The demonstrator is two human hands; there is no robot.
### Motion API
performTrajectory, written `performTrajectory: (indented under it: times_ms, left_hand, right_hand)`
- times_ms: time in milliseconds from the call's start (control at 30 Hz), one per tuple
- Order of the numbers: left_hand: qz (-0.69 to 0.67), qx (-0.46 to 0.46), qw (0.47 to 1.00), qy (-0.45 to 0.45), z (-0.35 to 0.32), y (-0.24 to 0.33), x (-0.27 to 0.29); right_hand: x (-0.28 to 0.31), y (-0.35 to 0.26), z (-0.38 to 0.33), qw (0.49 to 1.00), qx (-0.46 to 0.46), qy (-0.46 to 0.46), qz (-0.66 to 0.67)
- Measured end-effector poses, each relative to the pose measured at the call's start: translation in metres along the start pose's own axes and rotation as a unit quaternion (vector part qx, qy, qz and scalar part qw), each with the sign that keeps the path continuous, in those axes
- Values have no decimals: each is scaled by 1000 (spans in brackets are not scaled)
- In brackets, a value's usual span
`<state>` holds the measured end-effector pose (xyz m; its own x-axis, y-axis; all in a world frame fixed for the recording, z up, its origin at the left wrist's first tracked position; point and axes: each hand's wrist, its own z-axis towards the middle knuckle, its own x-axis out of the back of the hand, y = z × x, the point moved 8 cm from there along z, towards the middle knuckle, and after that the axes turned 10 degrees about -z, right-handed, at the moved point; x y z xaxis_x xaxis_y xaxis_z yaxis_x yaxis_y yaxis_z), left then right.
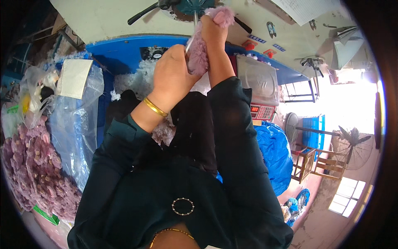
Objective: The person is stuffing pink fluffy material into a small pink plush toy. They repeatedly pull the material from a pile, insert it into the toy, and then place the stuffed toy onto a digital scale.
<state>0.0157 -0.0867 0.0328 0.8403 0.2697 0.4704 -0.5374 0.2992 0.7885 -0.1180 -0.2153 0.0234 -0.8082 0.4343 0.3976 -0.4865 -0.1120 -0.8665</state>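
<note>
Both hands hold a fluffy mauve plush toy piece (198,57), stretched upward beneath a metal tube (195,17) on the machine at the top. My left hand (172,70), with a gold bangle on its wrist, is closed round the lower part of the plush. My right hand (214,35) grips its upper end, where a pink patch shows beside the fingers. A thin white edge runs along the plush between the hands. Whether the plush sits on the tube cannot be made out, since the hands and fur hide that spot.
White fluffy stuffing (134,81) lies in the blue trough under the worktop (112,16). Black handles (143,13) stick out from the machine. A red digital scale (262,111) stands at right. Many mauve plush pieces (35,166) are heaped at left beside clear plastic (76,128).
</note>
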Motion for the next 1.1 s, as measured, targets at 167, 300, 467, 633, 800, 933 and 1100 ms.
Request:
performTrajectory:
  times_ms: [167,300,467,633,800,933,1100]
  left_hand:
    - [-47,-27,998,23,-28,-9,6]
    - [-120,-46,992,13,-36,-11,9]
    - [-338,73,934,-89,-38,-28,6]
    - [-465,97,879,-42,-46,-51,-13]
    - [-534,141,834,-22,-60,-45,-14]
    - [-665,329,664,-94,-77,-41,-30]
    - [-674,498,515,-181,-85,-51,-66]
  right_hand:
    - [14,-1,-31,1000,18,-12,-23]
    - [35,-25,-67,997,37,-74,5]
    - [42,-24,-93,913,-53,-298,272]
    - [33,32,-149,710,-178,-522,437]
    - [21,28,-150,767,-227,-493,341]
    - [31,-4,-147,897,86,-432,42]
    - [51,-47,-165,788,368,-430,-240]
